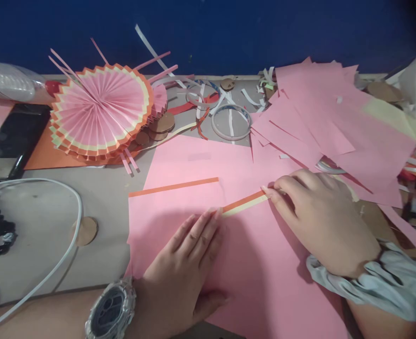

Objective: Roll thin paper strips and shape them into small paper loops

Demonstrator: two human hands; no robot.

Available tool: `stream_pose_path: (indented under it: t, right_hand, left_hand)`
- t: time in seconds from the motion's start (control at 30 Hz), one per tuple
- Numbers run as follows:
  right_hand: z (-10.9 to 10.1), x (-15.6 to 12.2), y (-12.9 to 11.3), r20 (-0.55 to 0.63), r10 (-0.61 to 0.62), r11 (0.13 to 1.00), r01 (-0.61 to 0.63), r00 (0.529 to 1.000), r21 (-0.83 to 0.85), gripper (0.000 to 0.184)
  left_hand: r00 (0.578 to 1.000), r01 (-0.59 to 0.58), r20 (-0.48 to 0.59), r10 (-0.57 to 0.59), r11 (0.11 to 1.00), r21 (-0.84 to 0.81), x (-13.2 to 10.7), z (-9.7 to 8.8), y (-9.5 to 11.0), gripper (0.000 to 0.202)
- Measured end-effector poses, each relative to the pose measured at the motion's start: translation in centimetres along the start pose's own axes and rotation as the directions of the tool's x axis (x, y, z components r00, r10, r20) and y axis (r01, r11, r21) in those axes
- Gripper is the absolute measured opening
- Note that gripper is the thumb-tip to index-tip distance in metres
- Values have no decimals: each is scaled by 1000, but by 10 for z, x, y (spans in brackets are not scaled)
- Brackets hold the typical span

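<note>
- The orange-and-cream strip [245, 203] is lying on the pink sheet [285, 292], its long axis slanting rightward toward the far edge of the table [105, 197].
- The left hand [184, 261] is resting flat, thumb spread, fingertips meeting the strip's left end.
- The right hand [312, 219] is touching the opposite end, so neither hand is standing nearer; whether its grip is pinching or merely pressing cannot be told.
- Fingers are hiding both strip ends.

Left hand [184, 263] flat, right hand [312, 209] (slightly farther forward) in a pinch, the 2 hands apart
</note>
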State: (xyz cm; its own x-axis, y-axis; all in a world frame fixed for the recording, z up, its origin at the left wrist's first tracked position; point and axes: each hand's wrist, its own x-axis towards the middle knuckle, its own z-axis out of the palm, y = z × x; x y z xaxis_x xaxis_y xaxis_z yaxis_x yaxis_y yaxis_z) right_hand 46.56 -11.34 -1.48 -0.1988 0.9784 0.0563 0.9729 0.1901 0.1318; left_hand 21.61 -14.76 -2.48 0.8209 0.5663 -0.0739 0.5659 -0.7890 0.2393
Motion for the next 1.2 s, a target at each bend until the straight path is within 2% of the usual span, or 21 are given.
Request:
stream_pose_path:
  t: [0.17, 0.43, 0.57, 0.67, 0.77, 0.9, 1.03, 1.13, 1.2]
  right_hand:
    - [0, -1, 0, 21, -4, 1000, 4, 1000, -29, 20]
    - [-2, -1, 11, 51, 6, 986, -15, 999, 167, 15]
    - [-4, 0, 10, 42, -36, 966, 24, 998, 257, 13]
    - [-6, 0, 4, 66, -83, 926, 52, 994, 373, 14]
    - [-10, -2, -3, 100, -144, 849, 71, 985, 524, 15]
    - [-17, -4, -13, 170, -194, 732, 27, 966, 681, 13]
    - [-17, -5, -17, 196, -209, 698, 6, 958, 716, 9]
    - [-13, -4, -16, 174, -176, 750, 18, 969, 661, 10]
    - [-10, -3, -17, 145, -156, 784, 33, 977, 620, 10]
  left_hand:
    - [1000, -9, 6, 9, 1000, 12, 1, -1, -1, 78]
    - [1000, -12, -10, 12, 1000, -1, 0, -1, 0, 78]
    - [996, -44, -80, 44, 999, 1, -1, -4, -1, 75]
    - [985, -61, -164, 58, 998, -15, -1, -7, 0, 75]
    - [981, -76, -184, 66, 996, -44, -2, -7, 0, 75]
    - [977, -107, -194, 91, 992, -71, -4, -5, -2, 74]
    - [984, -154, -100, 151, 988, -27, -1, -5, -2, 72]
    - [991, -131, 7, 131, 991, 8, 4, -5, -2, 72]
    - [993, -114, 36, 113, 993, 22, 5, -4, -1, 73]
